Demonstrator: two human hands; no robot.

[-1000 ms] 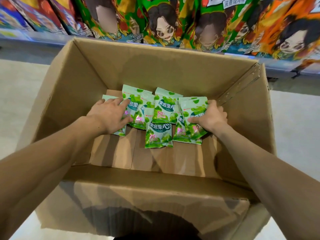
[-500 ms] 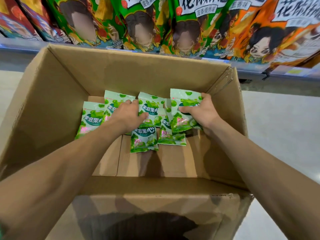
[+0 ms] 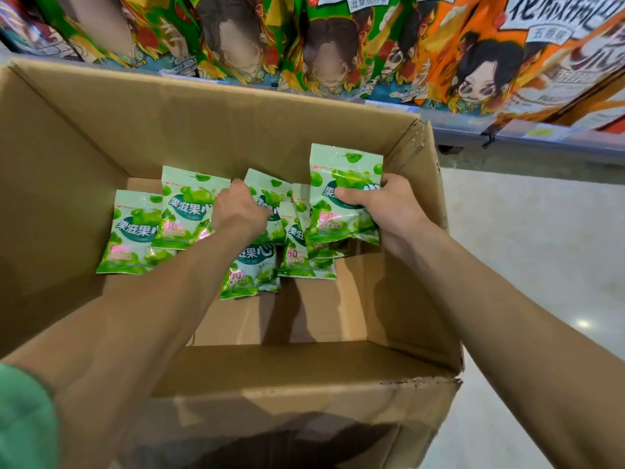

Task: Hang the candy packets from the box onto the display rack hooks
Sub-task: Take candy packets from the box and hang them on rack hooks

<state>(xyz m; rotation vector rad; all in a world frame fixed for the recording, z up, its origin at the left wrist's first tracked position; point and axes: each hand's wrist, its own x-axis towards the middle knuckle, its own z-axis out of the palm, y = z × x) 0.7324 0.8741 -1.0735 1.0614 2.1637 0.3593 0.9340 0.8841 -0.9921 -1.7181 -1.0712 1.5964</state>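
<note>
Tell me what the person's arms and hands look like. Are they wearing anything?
Both forearms are bare, with no long sleeves. The left hand and the right hand wear no gloves, and no rings, watch or bracelets show. The only clothing in sight is a green sleeve at the top of the left arm, in the bottom left corner of the picture.

Two bare forearms reach in from the lower edge of the head view, uncovered from the elbow region down to the wrists — no watch, band or ring shows on either. The left hand (image 3: 238,211) and the right hand (image 3: 389,211) are ungloved. The only clothing visible is a green sleeve (image 3: 23,421) at the lower left corner — plain fabric, with no visible print, ending above the left elbow.
</note>
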